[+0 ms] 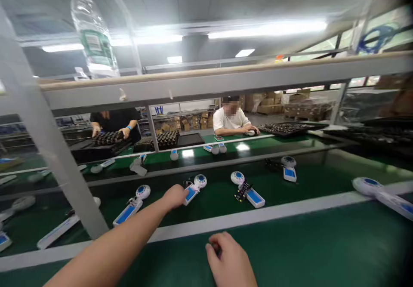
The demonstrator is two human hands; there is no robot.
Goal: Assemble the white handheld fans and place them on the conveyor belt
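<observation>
My left hand [176, 195] reaches over the belt's pale rail, its fingers closed on the near end of a white and blue device with a round head [200, 181]. Dark wires show beside that device. Low in the middle, my right hand [230, 259] hovers over green surface, fingers curled toward the thumb, and nothing shows in it. To the right of the held device lies a similar white and blue device [256, 198] with small dark parts and wires across it. Another such device [128, 211] rests on the left, partly behind my left forearm.
A grey post [61, 149] stands at the left and a shelf beam [226, 80] crosses overhead, bearing a water bottle [95, 41]. Pale rails [290, 206] divide the green belts. Across from me, two people work beside black trays [284, 128] of parts.
</observation>
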